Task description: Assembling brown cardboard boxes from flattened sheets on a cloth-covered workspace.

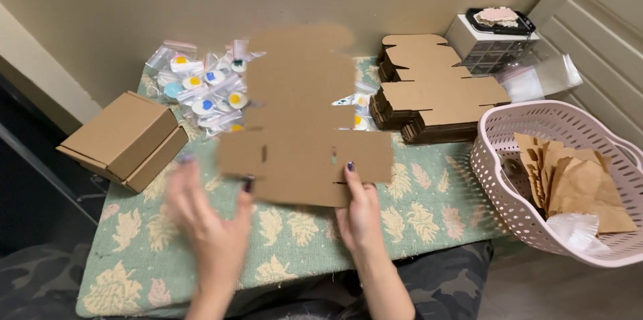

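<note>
Right hand (362, 216) pinches the near edge of a flat die-cut cardboard blank (301, 125), thumb on top of the card and the other fingers hidden beneath it. Left hand (211, 229) is blurred by motion; its fingers look loosely spread and its fingertips meet the blank's near-left corner, but whether it grips or only touches cannot be told. The blank is held unfolded above the tabletop (429, 206), which carries a green leaf-patterned cloth, and extends away from both hands toward the wall.

Judgement: the step in hand is the start of forming 1 blank into a box. No flap is yet folded. The next move calls for a firm 2-handed hold, then creasing the side panels along their scored lines and seating the tabs in the slots visible near the right hand's thumb.

Surroundings:
- Beyond and to the right of the right hand, a stack of unfolded blanks (435, 92).
- To the left of the left hand, 1 folded cardboard box (127, 139), lid closed, overhanging the tabletop edge.
- Beyond the left hand, partly behind the held blank, a heap of small clear bags (201, 85) with coloured round items inside.
- Far right of the right hand, a pink perforated basket (495, 179) holding brown paper pieces (569, 179).
- Beyond the basket, a small drawer unit (489, 45).
</note>
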